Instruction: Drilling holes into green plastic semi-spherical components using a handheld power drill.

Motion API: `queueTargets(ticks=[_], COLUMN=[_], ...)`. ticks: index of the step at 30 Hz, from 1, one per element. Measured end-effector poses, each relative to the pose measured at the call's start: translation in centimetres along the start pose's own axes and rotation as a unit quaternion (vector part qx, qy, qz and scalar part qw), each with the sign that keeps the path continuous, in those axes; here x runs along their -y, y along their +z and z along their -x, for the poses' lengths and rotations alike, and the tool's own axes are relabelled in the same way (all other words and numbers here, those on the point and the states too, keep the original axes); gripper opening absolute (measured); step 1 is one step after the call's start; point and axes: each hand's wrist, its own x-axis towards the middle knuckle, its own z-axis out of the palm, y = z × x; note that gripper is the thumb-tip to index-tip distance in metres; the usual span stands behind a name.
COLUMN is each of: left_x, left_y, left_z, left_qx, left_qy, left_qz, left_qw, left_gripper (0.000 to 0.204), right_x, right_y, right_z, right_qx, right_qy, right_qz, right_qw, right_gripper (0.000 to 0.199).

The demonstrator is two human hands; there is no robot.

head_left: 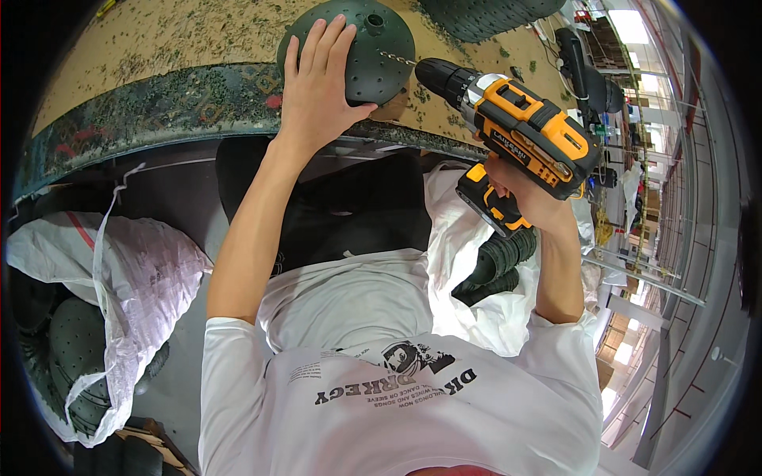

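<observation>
A person stands at a table [198, 44] with a dark green, round dome [386, 78] on it. The dome sits near the table's front edge, and it has lots of little holes and one bigger hole near the top. The left hand [319, 89] lies flat on the dome with its fingers out straight and its thumb by the rim; it is not curled around anything. The right hand [524, 190] is wrapped tight around the handle of a yellow and black drill [536, 131]. The drill's thin, twisty bit [398, 59] points left, with its tip at the dome. It is hard to tell if the tip is inside a hole. Green crumbs [139, 40] are all over the table. More dark domes [496, 17] lie behind. A white sack [147, 262] is low on the left.
</observation>
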Motion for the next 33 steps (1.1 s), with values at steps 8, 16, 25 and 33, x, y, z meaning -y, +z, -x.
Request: queueTargets(ticks=[8,16,25,33], left_x=[-0.1,0.0,-0.5,-1.1], left_y=[0.0,0.1,-1.4,-2.0], left_z=[0.1,0.1,-0.5,-1.0], left_qx=[-0.001,-0.002,0.042,0.077], left_qy=[-0.007,-0.009,-0.005,-0.014], left_qz=[0.003,0.01,-0.015,-0.017], left_qw=[1.0,1.0,0.999,0.997], left_gripper=[0.109,0.108,0.106,0.103], right_x=[1.8,2.4,3.8,7.7], right_y=[0.4,-0.8,-3.5,-4.4], right_z=[-0.2,-0.7,-3.0,-5.8], right_qx=[-0.011,0.023,0.054,0.117], right_qy=[0.02,0.059,-0.103,-0.086], right_qz=[-0.016,0.016,0.153,0.203], right_qw=[1.0,0.998,0.981,0.968], right_gripper=[0.014,0.018,0.035,0.037])
